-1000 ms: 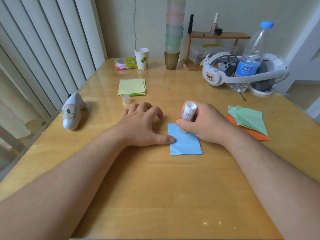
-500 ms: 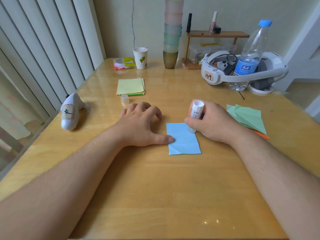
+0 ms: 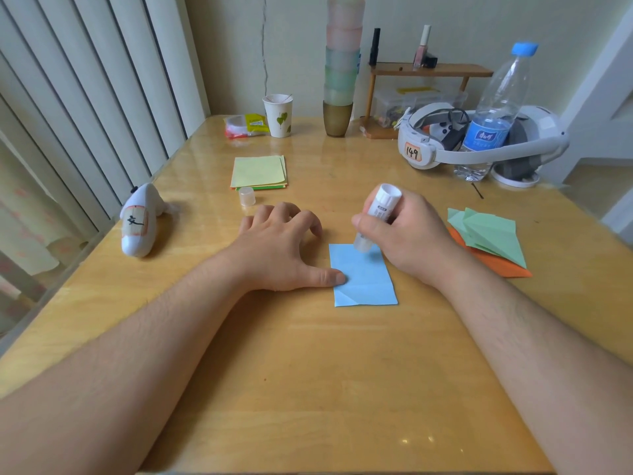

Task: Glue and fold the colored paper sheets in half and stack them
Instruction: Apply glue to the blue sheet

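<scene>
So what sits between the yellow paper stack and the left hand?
A small clear plastic cap, standing on bare wooden table, in the head view.

Soft daylight, glossy table (image 3: pixel 308 389) glare, wide-angle distortion.

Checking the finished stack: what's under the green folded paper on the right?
An orange sheet lies under the green folded paper, its edge showing along the near side. Most of it is covered, so its fold, and anything more beneath, cannot be seen.

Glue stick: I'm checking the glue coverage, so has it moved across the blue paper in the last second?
Yes. The glue stick, gripped by the right hand, went from mid-sheet to the blue paper's far edge.
</scene>
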